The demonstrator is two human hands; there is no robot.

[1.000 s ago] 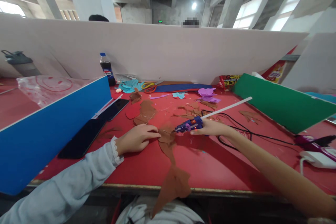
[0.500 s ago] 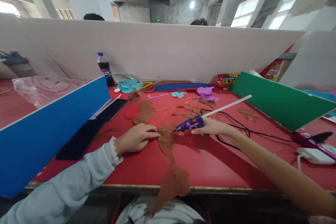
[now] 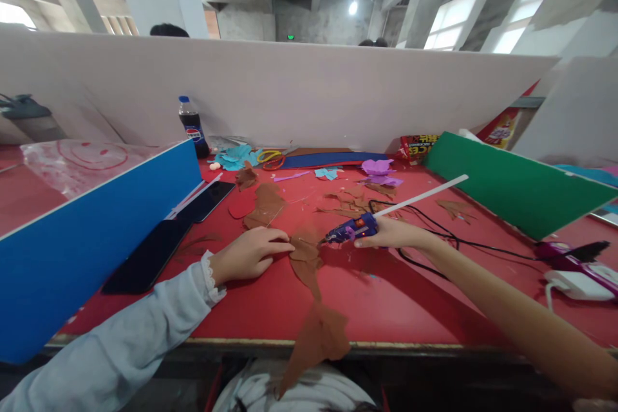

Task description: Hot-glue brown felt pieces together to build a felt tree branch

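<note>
My right hand (image 3: 392, 232) is wrapped round a dark blue hot glue gun (image 3: 355, 228). A long white glue stick (image 3: 425, 194) sticks out of its back, and its nozzle points left at the edge of a brown paper piece (image 3: 305, 251). With fingers closed, my left hand (image 3: 253, 253) pinches the left edge of that paper against the table. The paper narrows toward me and joins a wider brown part (image 3: 321, 331) that hangs over the table's front edge. Whether the nozzle touches the paper I cannot tell.
Brown scraps (image 3: 352, 201) and a black cable (image 3: 437, 232) lie on the red table (image 3: 400, 309). Blue (image 3: 101, 238) and green (image 3: 512, 187) boards stand at the sides. Two dark phones (image 3: 149, 254), scissors (image 3: 273, 158) and a cola bottle (image 3: 192, 127) lie or stand farther back.
My right hand and the glue gun have shifted very slightly to the right. My left hand and the brown paper stay where they were.
</note>
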